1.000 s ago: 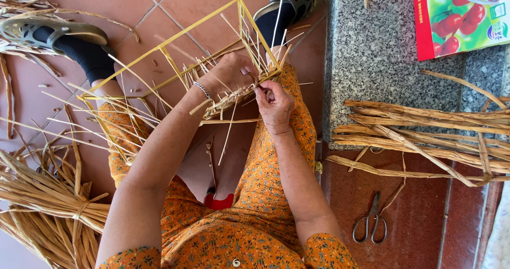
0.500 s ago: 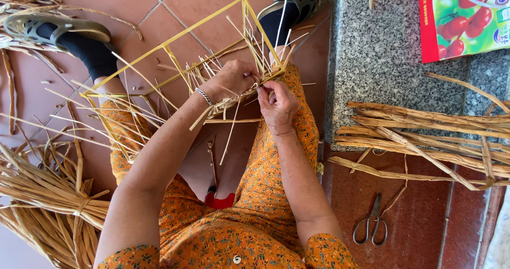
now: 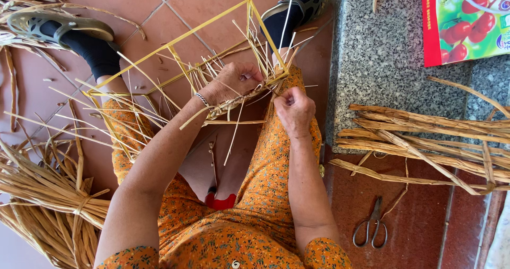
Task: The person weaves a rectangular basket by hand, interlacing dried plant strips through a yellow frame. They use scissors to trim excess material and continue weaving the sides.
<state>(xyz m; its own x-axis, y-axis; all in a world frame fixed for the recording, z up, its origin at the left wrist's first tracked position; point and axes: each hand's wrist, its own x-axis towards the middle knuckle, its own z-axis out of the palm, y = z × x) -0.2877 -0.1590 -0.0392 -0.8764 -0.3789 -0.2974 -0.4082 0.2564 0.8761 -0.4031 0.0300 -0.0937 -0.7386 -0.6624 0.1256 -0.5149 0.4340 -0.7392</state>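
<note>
Looking down from the head camera, the yellow frame lies across the person's knees, its long axis running from lower left up to upper right. Left hand curls closed over the woven edge; fingertips hidden among the straws. Right hand is fisted, pinching a strand that rises out of frame. Scissors lie near the reeds, whose right ends are cut off.

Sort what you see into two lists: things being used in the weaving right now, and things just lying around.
In use:
left hand on the woven edge
right hand pinching a strand
yellow frame
straw strands

Lying about:
scissors
loose reeds on the stone step
straw bundle on the floor
red box
</note>
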